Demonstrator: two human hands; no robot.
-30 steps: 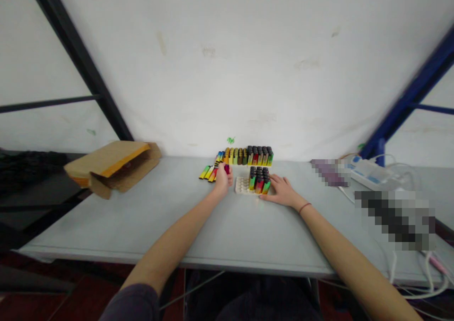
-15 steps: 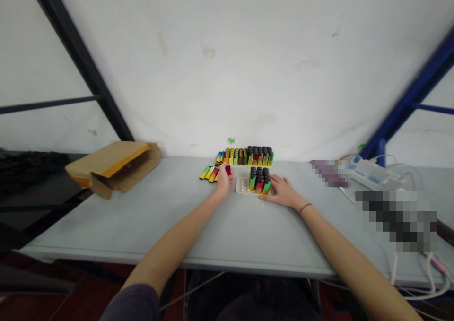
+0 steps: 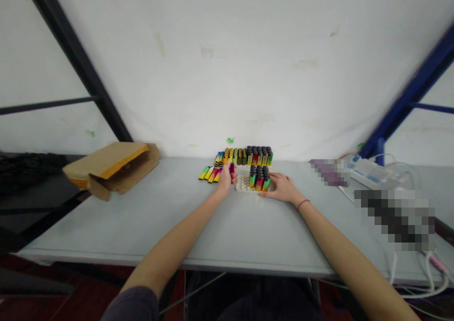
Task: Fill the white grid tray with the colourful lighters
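Upright in my left hand (image 3: 224, 183) is a purple lighter (image 3: 232, 168), the fingers closed around it just left of a white holed tray (image 3: 242, 185). Several multicoloured lighters with black tops (image 3: 259, 181) stand in the tray's right part, while the holes on its left show bare. My right hand (image 3: 283, 188) grips the tray at its right end, thumb along the front edge and fingers at the side. Several loose lighters (image 3: 205, 172) lie beyond my left hand, partly hidden by it.
Behind the tray stand rows of yellow and dark lighters (image 3: 235, 155) beside a block of black-topped lighters (image 3: 260, 155). An opened cardboard box (image 3: 111, 162) lies at the left. To the right are a white power strip (image 3: 371, 173), cables and blurred objects, with a wall behind.
My left hand has shifted slightly right toward the tray, and the purple lighter shows more clearly in it. My right hand keeps its place at the tray, and the view has shifted slightly.
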